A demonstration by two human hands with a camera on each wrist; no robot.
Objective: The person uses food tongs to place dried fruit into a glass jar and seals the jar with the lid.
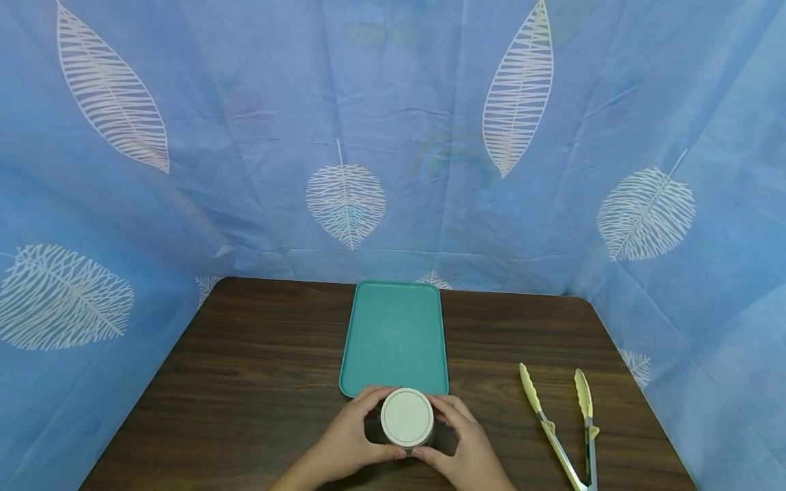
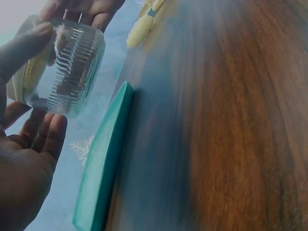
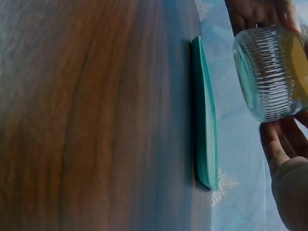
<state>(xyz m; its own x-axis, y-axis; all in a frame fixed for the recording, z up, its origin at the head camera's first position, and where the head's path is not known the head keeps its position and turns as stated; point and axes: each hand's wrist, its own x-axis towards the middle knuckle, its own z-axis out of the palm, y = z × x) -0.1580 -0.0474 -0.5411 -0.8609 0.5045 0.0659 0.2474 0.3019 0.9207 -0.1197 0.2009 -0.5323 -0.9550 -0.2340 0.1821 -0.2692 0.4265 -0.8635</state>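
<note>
A clear ribbed glass jar [image 2: 77,67] with a cream lid [image 1: 407,417] is held between both hands, above the table. My left hand [image 1: 346,436] grips its left side, thumb at the near edge and fingers curving round the far side. On the opposite side my right hand [image 1: 469,440] grips it the same way, and the two thumb tips nearly meet. From the head view the lid hides most of the glass body. In the right wrist view the ribbed glass [image 3: 267,72] shows tilted, with its base apart from the wood.
Just beyond the hands a teal rectangular tray [image 1: 396,341] lies on the dark wooden table [image 1: 264,368]. To the right lie metal tongs [image 1: 561,450] with pale yellow tips, spread apart. A blue cloth with white leaf prints [image 1: 405,88] hangs behind and at both sides.
</note>
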